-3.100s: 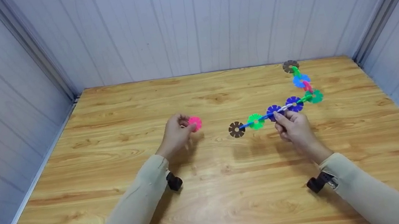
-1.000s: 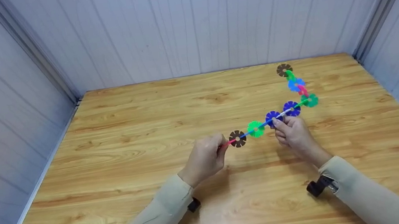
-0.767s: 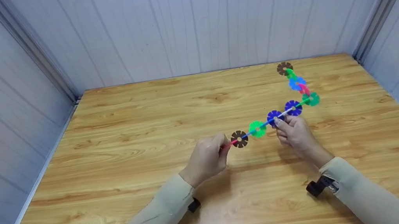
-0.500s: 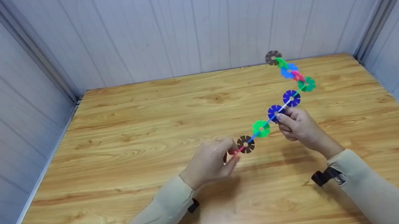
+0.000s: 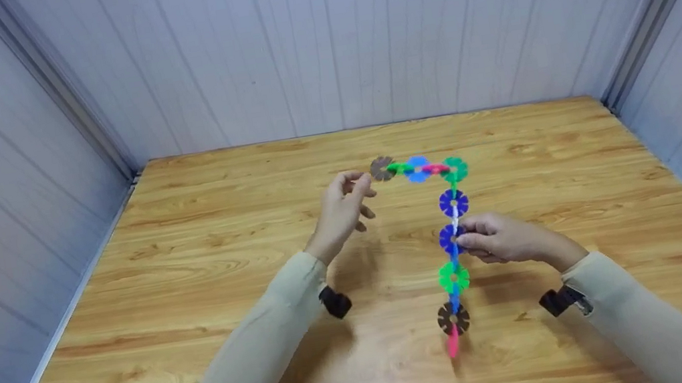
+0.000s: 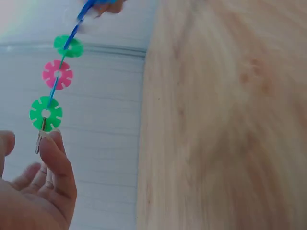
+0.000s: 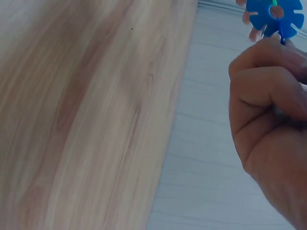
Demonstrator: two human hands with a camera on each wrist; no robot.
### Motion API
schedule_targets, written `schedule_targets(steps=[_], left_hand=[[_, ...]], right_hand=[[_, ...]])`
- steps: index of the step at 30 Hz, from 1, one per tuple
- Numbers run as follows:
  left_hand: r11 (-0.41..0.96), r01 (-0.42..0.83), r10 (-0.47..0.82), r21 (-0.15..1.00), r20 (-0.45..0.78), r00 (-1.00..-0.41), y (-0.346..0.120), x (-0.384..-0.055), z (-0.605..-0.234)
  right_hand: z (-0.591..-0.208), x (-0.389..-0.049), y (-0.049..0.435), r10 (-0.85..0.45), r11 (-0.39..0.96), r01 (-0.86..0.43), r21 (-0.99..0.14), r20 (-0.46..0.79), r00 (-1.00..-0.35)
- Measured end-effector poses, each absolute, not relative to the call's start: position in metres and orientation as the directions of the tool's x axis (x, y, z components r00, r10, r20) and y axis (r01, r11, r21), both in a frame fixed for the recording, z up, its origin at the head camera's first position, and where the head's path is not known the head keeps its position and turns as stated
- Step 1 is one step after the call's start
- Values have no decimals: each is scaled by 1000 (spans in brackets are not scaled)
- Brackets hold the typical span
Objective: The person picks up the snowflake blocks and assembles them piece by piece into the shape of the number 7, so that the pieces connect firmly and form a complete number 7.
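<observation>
A chain of slotted plastic discs (image 5: 454, 277), in several colours, is held above the table in an angled shape. My right hand (image 5: 510, 239) pinches it near its middle, at a dark blue disc (image 5: 448, 240). A pink disc (image 5: 453, 341) is joined to the brown disc (image 5: 453, 318) at the near end. My left hand (image 5: 337, 209) is beside the brown disc at the far end (image 5: 383, 168). In the left wrist view that end disc (image 6: 40, 142) appears edge-on by a fingertip, with the thumb apart; whether they touch I cannot tell.
The wood-grain table (image 5: 221, 250) lies below both hands. Pale panelled walls (image 5: 305, 41) stand behind it and at both sides. Each wrist carries a small black camera (image 5: 335, 302).
The left hand first brought the pink disc to the chain's brown end, then let go and moved up to the other end. The right hand swung the chain so the pink disc points nearward.
</observation>
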State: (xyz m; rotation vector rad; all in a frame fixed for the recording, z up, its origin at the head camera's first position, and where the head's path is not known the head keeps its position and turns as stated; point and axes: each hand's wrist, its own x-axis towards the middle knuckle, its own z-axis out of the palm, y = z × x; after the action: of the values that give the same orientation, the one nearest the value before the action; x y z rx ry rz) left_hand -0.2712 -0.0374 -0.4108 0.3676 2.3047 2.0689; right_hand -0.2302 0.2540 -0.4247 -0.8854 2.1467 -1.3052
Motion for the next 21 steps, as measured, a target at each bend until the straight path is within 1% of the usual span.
schedule_targets(steps=[3,6,8,10,12,14,18,21], left_hand=[[31,54,165,998,49,-985,-35,-283,-408],[-9,11,123,1000,12,-992,-35,-290,-407],[-32,3,83,999,5,-997,-36,-295,-408],[-34,-10,45,999,-9,-999,-39,-299,-412],[-20,-27,19,999,-27,-999,-42,-303,-416],[3,-48,-7,999,-48,-999,-45,-308,-421],[58,-81,-23,995,-80,-997,-47,-320,-430],[101,-108,-14,989,-107,-994,-46,-330,-434]], right_hand=[[-426,-231,251,-748,344,-275,-898,-85,-658],[-428,-232,250,-739,326,-232,-917,-94,-667],[-430,-233,250,-707,303,-175,-937,-98,-700],[-433,-235,250,-656,280,-99,-955,-115,-746],[-437,-238,249,-604,250,-34,-968,-128,-787],[-440,-242,247,-551,249,14,-968,-154,-820],[-443,-251,240,-468,298,56,-953,-197,-862],[-444,-259,234,-418,329,99,-939,-239,-876]])
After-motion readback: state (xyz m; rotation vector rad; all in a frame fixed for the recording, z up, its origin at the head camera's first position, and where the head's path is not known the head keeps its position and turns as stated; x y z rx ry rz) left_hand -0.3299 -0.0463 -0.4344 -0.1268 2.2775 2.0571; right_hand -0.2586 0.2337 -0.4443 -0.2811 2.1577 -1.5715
